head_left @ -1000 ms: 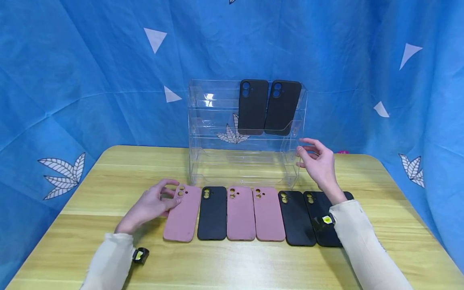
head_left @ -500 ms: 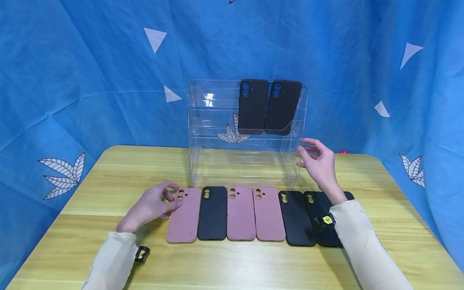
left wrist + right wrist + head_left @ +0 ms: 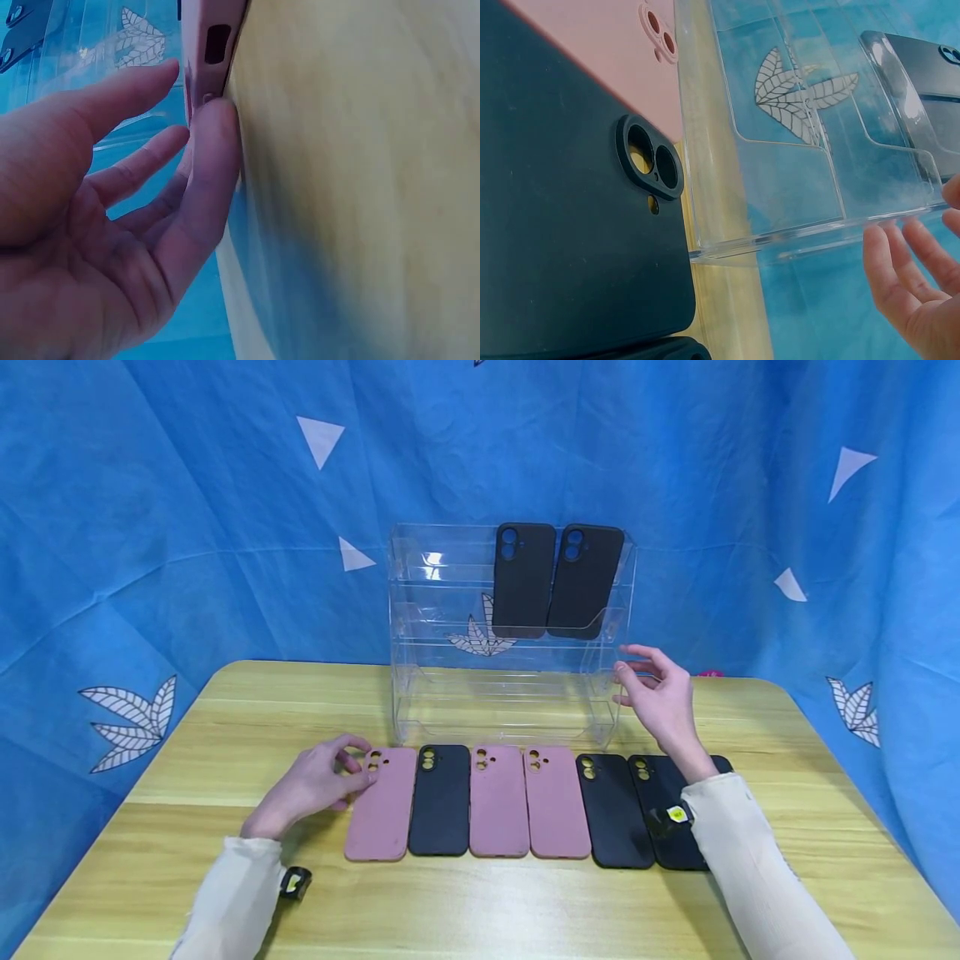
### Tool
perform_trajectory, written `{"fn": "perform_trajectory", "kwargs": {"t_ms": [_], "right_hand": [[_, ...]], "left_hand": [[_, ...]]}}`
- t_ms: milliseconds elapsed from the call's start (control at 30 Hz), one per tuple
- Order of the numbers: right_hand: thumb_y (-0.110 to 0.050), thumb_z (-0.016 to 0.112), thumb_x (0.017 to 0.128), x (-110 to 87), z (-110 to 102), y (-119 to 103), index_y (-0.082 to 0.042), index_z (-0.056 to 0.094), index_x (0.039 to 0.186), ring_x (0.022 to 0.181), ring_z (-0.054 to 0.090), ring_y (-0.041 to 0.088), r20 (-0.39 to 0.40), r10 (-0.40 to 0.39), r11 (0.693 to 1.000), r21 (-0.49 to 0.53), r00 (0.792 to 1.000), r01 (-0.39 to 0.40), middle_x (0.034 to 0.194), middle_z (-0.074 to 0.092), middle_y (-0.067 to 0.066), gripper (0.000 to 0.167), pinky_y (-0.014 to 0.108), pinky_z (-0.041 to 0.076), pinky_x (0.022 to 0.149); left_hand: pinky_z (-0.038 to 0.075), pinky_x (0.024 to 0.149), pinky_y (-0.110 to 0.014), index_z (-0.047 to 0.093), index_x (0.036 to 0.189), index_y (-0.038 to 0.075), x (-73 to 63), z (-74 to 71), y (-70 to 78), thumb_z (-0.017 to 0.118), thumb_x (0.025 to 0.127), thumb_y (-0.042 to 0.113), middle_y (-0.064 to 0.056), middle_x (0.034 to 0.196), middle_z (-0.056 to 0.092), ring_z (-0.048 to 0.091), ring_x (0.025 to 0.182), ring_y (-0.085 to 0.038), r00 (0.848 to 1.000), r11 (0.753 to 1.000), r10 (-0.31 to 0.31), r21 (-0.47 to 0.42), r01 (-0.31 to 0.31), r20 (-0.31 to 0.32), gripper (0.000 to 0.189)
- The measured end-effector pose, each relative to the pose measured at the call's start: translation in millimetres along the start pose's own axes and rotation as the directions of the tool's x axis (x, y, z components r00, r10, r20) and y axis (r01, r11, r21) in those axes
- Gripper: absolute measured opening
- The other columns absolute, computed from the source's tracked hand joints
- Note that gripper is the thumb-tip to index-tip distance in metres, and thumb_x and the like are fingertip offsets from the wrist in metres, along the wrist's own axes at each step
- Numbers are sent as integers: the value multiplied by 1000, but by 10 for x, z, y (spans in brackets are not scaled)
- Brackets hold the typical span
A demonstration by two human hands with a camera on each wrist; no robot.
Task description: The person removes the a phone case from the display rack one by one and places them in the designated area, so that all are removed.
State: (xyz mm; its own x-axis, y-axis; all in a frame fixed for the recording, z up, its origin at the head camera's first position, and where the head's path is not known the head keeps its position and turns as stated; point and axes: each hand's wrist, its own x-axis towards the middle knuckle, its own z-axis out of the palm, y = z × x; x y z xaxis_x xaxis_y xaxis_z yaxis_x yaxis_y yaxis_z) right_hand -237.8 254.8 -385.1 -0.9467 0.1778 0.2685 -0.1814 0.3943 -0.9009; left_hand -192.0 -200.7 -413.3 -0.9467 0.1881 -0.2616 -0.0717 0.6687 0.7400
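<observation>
Lying flat left of centre in the lower half of the frame, a pink phone case has the left hand at its left edge. That hand's fingers are spread and loosely bent, one fingertip touching the edge; I can't tell if the thumb meets the case. Rightward across the lower middle run a black case, two more pink ones and two more black ones, the last partly under the right forearm. Behind the row, at centre frame, stands a clear tiered display rack, two black cases leaning side by side in its upper right. The right hand, right of centre, has fingers apart and gently curved, tips by the rack's side wall. Everything sits on a wood-grain table, and blue cloth printed with white leaves and triangles fills the upper frame.
</observation>
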Motion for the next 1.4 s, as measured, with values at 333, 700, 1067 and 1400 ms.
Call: {"fn": "perform_trajectory", "kwargs": {"t_ms": [333,700,1067,1400], "right_hand": [[-27,61,103,-8,4,-3,-5,59,139,88,69,-1,-3,-19,1000,1,1000,19,119,66,12,42,21,62,67],[-26,61,103,-2,6,-11,-7,60,140,88,69,0,1,-6,1000,3,1000,6,122,64,17,42,21,62,67],[-27,62,103,-4,11,-4,-6,61,137,87,70,0,-12,-21,1000,4,1000,21,111,65,2,41,22,63,67],[-27,61,103,12,11,26,-6,61,136,89,72,5,-16,-26,1000,0,1000,26,106,64,-6,40,23,63,67]], "left_hand": [[60,68,-32,55,140,8,-3,-105,30,68,98,26,-18,122,65,71,82,-20,991,992,125,-24,-126,-40,47],[58,88,-29,57,139,9,-26,-158,179,69,98,28,-17,131,63,69,112,-28,962,946,258,-178,-270,-87,46],[63,90,-33,57,137,5,34,-152,455,69,99,27,-17,134,61,68,118,-24,930,880,316,-308,-362,-189,45],[62,92,-31,60,135,14,174,-65,766,69,99,25,-12,134,62,65,118,-18,873,816,397,-325,-477,-285,39]]}}
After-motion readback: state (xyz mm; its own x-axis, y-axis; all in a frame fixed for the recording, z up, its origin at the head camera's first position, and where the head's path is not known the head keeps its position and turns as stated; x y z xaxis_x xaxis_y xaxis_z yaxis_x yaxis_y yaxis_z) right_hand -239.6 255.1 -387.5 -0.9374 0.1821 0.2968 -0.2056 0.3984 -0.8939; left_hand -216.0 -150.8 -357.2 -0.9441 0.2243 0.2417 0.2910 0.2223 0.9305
